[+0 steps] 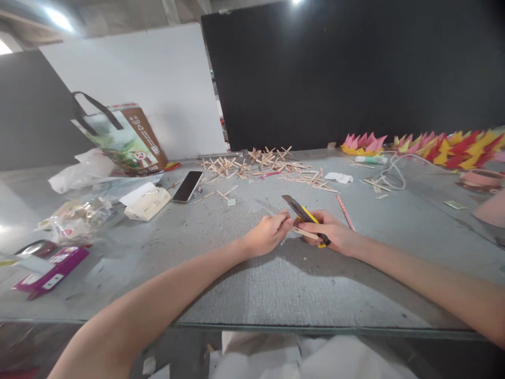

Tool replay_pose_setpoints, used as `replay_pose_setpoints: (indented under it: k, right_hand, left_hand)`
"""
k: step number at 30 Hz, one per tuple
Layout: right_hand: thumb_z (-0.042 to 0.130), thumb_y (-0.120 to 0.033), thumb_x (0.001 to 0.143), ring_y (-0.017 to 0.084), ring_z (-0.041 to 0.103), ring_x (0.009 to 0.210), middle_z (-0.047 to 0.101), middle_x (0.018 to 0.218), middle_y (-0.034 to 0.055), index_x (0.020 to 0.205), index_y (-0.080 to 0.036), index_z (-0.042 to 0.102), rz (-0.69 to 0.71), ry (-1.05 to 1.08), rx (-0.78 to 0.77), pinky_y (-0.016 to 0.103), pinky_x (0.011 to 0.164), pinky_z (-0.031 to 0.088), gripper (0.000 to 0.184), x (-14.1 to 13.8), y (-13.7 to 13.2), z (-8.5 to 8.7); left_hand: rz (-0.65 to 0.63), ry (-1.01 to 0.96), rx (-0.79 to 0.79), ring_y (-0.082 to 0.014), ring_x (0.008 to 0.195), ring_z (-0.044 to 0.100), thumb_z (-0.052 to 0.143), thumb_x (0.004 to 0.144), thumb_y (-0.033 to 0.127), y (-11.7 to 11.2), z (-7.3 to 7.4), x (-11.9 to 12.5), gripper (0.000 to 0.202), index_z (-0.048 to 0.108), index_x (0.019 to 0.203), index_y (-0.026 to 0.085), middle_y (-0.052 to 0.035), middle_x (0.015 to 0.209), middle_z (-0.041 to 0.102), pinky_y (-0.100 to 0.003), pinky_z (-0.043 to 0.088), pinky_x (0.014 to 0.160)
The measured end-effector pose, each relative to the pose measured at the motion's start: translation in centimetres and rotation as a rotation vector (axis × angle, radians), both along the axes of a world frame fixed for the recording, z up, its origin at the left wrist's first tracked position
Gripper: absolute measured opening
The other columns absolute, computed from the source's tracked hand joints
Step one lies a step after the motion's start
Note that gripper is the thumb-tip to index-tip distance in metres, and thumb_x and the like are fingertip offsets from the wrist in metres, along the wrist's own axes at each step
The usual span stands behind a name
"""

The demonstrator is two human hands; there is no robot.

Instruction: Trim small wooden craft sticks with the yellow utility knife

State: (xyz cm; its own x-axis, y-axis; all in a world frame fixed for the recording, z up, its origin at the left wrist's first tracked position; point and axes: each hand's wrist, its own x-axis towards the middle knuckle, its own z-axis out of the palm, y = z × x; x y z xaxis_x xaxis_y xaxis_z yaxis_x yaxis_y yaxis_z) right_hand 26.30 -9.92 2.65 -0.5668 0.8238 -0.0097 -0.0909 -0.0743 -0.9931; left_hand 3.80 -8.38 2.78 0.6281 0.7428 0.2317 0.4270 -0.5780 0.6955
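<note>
My right hand [333, 232] is closed round a yellow and black utility knife [303, 212], its dark blade pointing up and to the left. A thin wooden stick [304, 232] lies across my right fingers. My left hand [269, 231] is curled in a pinch on the left end of that stick, right beside the knife. Both hands rest on the grey table [252, 284], near its middle.
A heap of wooden stick crosses [260, 162] lies at the back, with a phone [188, 186], a pink pencil [345, 212] and a printed bag [126, 138]. Coloured paper flowers [442, 145] line the right rear. Packets and a purple box [51, 269] sit left.
</note>
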Motion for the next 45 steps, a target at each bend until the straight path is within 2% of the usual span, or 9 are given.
replay_pose_setpoints:
  k: [4, 8, 14, 20, 27, 37, 45]
  right_hand:
    - [0.082, -0.045, 0.086, 0.007, 0.027, 0.047, 0.040, 0.056, -0.0097, 0.093, -0.017, 0.067, 0.041, -0.007, 0.008, 0.026, 0.048, 0.021, 0.033, 0.27, 0.23, -0.03]
    - [0.080, -0.051, 0.087, 0.008, 0.031, 0.048, 0.040, 0.057, -0.0092, 0.097, -0.018, 0.068, 0.045, -0.109, 0.107, 0.025, 0.047, 0.023, 0.037, 0.57, 0.49, -0.12]
    - [0.074, -0.059, 0.089, 0.011, 0.042, 0.054, 0.051, 0.063, -0.0042, 0.101, -0.017, 0.072, 0.009, -0.280, 0.255, 0.026, 0.050, 0.032, 0.043, 0.82, 0.59, -0.07]
    - [0.075, -0.060, 0.089, 0.009, 0.037, 0.049, 0.047, 0.058, -0.0068, 0.109, -0.016, 0.071, 0.035, -0.219, 0.190, 0.025, 0.047, 0.027, 0.048, 0.47, 0.43, 0.05]
    - [0.076, -0.059, 0.088, 0.009, 0.038, 0.049, 0.047, 0.058, -0.0070, 0.097, -0.018, 0.067, 0.042, -0.195, 0.190, 0.025, 0.047, 0.026, 0.043, 0.50, 0.43, -0.03]
    - [0.082, -0.062, 0.078, 0.007, 0.034, 0.048, 0.045, 0.058, -0.0082, 0.094, -0.017, 0.065, -0.024, -0.202, 0.098, 0.025, 0.047, 0.026, 0.051, 0.04, 0.32, 0.15]
    - [0.082, -0.060, 0.078, 0.008, 0.035, 0.049, 0.043, 0.055, -0.0089, 0.091, -0.018, 0.064, -0.032, -0.203, 0.089, 0.024, 0.048, 0.026, 0.047, -0.09, 0.23, 0.13]
  left_hand:
    - [-0.018, -0.001, 0.021, -0.0114, 0.056, 0.048, 0.032, 0.110, 0.043, -0.22, 0.23, 0.05, 0.035, 0.038, 0.081, 0.024, 0.0059, 0.063, 0.048, -0.028, 0.039, 0.065]
    - [-0.028, 0.005, 0.026, -0.0114, 0.058, 0.049, 0.033, 0.110, 0.044, -0.25, 0.26, 0.10, 0.038, 0.040, 0.079, 0.023, 0.0049, 0.065, 0.048, -0.027, 0.038, 0.065]
    - [-0.032, -0.001, 0.030, -0.0125, 0.060, 0.049, 0.031, 0.109, 0.044, -0.38, 0.36, 0.04, 0.036, 0.043, 0.083, 0.023, 0.0047, 0.066, 0.048, -0.027, 0.039, 0.065]
    - [-0.013, -0.003, 0.010, -0.0129, 0.059, 0.051, 0.031, 0.110, 0.043, -0.51, 0.53, 0.13, 0.034, 0.046, 0.086, 0.023, 0.0040, 0.066, 0.050, -0.028, 0.041, 0.064]
    - [-0.008, 0.010, -0.011, -0.0132, 0.060, 0.053, 0.032, 0.109, 0.042, -0.60, 0.60, 0.16, 0.033, 0.042, 0.084, 0.023, 0.0036, 0.066, 0.050, -0.028, 0.041, 0.065]
    - [0.018, 0.021, -0.017, -0.0128, 0.056, 0.050, 0.032, 0.110, 0.045, -0.57, 0.41, -0.02, 0.034, 0.037, 0.083, 0.024, 0.0057, 0.063, 0.048, -0.029, 0.039, 0.064]
    - [0.025, 0.028, -0.031, -0.0136, 0.056, 0.050, 0.031, 0.110, 0.045, -0.56, 0.53, 0.08, 0.034, 0.036, 0.084, 0.025, 0.0056, 0.063, 0.048, -0.030, 0.039, 0.064]
